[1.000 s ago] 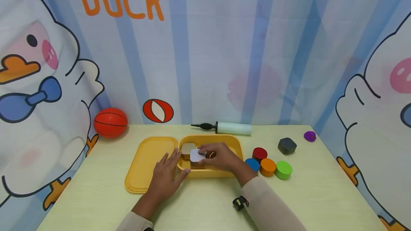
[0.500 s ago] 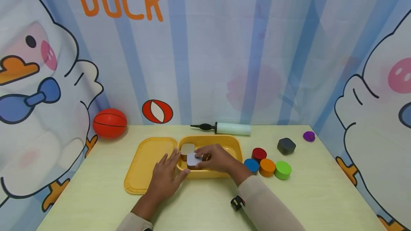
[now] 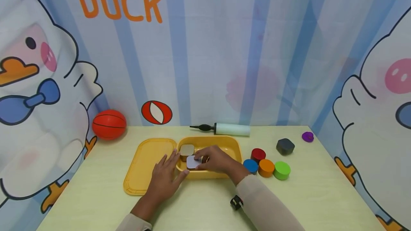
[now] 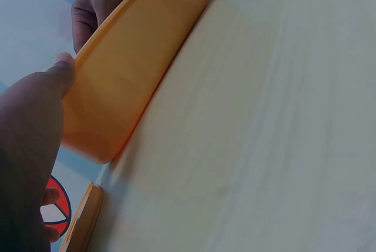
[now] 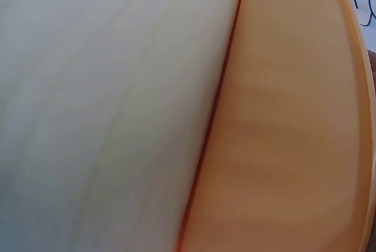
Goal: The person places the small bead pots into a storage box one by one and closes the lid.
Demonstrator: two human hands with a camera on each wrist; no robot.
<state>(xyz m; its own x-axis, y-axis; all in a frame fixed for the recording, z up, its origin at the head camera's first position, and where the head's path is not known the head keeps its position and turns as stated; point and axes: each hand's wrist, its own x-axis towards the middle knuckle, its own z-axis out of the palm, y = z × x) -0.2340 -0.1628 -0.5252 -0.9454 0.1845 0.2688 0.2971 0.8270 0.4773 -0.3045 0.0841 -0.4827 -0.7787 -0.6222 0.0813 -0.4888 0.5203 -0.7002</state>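
Note:
In the head view a yellow rectangular box stands on the table with its top open. My right hand reaches into it and pinches a rounded-square block with a pale lilac top, low in the front left corner. Behind that block sits a similar beige-topped block with brown sides. My left hand lies with spread, straight fingers against the box's left end. The left wrist view shows its thumb at the rim of the box. Only the box's outer wall fills the right wrist view.
A yellow lid lies left of the box. To the right are red, blue, orange and green discs, a black block and a purple object. Behind are a hand pump and a red ball.
My right hand has moved left and down with the lilac-topped block, which now sits lower in the box's front left corner. The left hand has stayed in place.

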